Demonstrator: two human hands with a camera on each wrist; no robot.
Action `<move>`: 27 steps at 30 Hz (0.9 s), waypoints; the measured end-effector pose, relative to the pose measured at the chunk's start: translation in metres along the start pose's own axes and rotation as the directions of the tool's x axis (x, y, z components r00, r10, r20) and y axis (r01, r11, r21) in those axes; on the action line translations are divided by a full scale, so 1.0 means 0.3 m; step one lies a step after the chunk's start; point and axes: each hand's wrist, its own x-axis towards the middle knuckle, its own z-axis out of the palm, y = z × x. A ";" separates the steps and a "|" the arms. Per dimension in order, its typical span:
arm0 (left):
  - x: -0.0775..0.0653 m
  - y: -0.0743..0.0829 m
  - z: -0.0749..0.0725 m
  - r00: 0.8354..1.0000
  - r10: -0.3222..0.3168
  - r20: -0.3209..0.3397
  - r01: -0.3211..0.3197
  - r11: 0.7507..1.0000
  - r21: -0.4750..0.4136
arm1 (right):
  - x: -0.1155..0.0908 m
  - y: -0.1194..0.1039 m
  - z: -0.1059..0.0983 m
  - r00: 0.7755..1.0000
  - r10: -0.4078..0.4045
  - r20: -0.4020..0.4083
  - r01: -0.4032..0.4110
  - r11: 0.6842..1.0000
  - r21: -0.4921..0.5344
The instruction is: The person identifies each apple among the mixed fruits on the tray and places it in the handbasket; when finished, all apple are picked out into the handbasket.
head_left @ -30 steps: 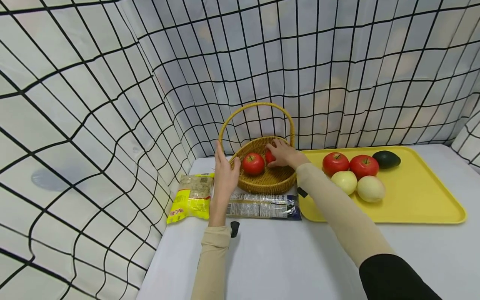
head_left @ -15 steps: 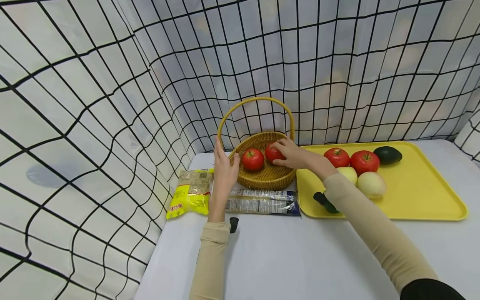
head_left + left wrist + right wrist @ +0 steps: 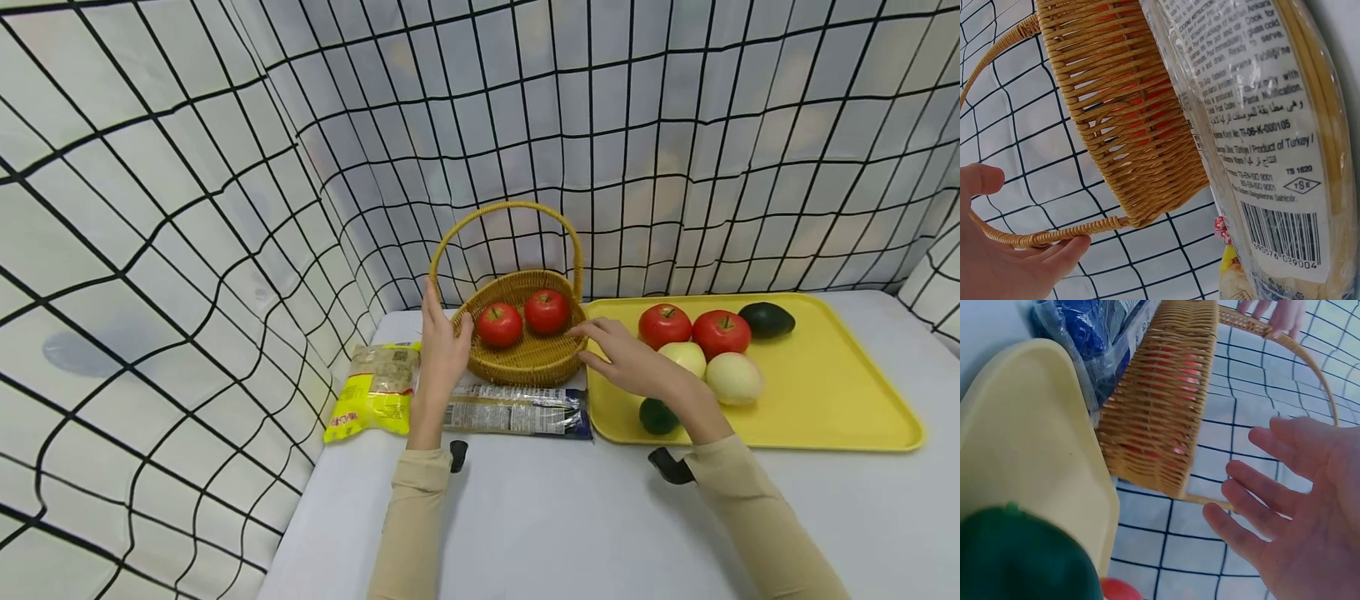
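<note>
In the head view, a wicker basket (image 3: 525, 372) with a tall handle holds two red apples (image 3: 500, 324), side by side. My left hand (image 3: 444, 354) is at its left side. The handle (image 3: 1041, 239) crosses the extended fingers in the left wrist view, while the thumb stands apart from it. My right hand (image 3: 626, 360), fingers spread and holding nothing, hovers by the basket's right rim, over the tray's left part. In the right wrist view, a gap shows between the right fingertips (image 3: 1216, 515) and the basket wall (image 3: 1154, 419).
A yellow tray (image 3: 832, 392) on the right bears red apples (image 3: 720, 332), pale round produce (image 3: 733, 378), a dark green avocado (image 3: 766, 320) and another dark green item (image 3: 658, 416). A pasta pack (image 3: 517, 411) lies before the basket, a yellow bag (image 3: 375, 392) left. Black netting stands behind.
My right hand has let go of the second apple, now lying in the basket, and moved out rightward and toward me. The left hand stays at the handle.
</note>
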 end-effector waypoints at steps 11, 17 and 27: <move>0.007 0.018 0.013 1.000 0.006 0.003 -0.006 1.000 -0.023 | -0.120 -0.016 -0.112 0.999 0.024 -0.032 -0.026 0.997 -0.075; 0.004 0.010 0.007 1.000 -0.011 0.011 0.011 1.000 -0.003 | -0.170 -0.015 -0.193 0.998 0.042 -0.054 -0.042 0.999 0.001; -0.002 0.004 0.009 1.000 -0.001 0.003 0.001 1.000 -0.006 | -0.242 0.132 -0.295 0.962 0.175 -0.209 -0.192 0.979 -0.064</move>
